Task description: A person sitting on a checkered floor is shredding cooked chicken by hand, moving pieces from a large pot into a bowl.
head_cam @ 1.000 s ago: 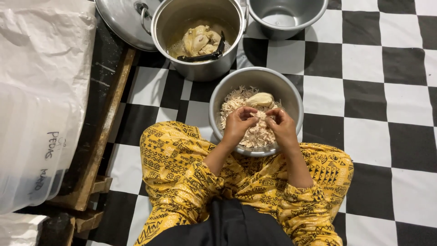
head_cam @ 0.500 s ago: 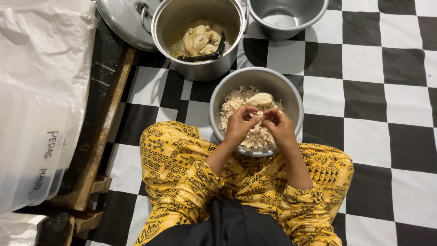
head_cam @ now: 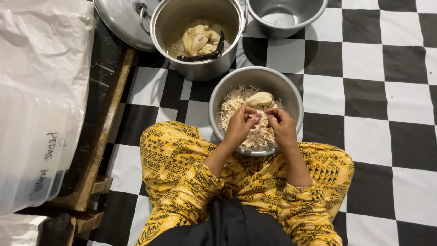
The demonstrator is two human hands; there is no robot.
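1. Barely shifted since earlier: hands over bowl [head_cam: 291,98], same pinch.
2. Nearby: checkered floor [head_cam: 387,91], pot [head_cam: 200,68] with whole chicken [head_cam: 196,40], lid [head_cam: 119,20], empty pot [head_cam: 287,13].
3. Bowl holding shredded meat [head_cam: 232,105], one unshredded piece [head_cam: 259,98].
4. Left hand [head_cam: 241,125] and right hand [head_cam: 281,126] both pinched narrow on a chicken strip [head_cam: 264,119].
5. Best pulled along the grain, low over bowl.

Your left hand [head_cam: 241,124] and right hand [head_cam: 281,126] sit a touch lower over the metal bowl [head_cam: 291,93] than a second ago. The fingertips now meet more tightly on a small scrap of chicken [head_cam: 263,120] above the shredded pile [head_cam: 232,104].
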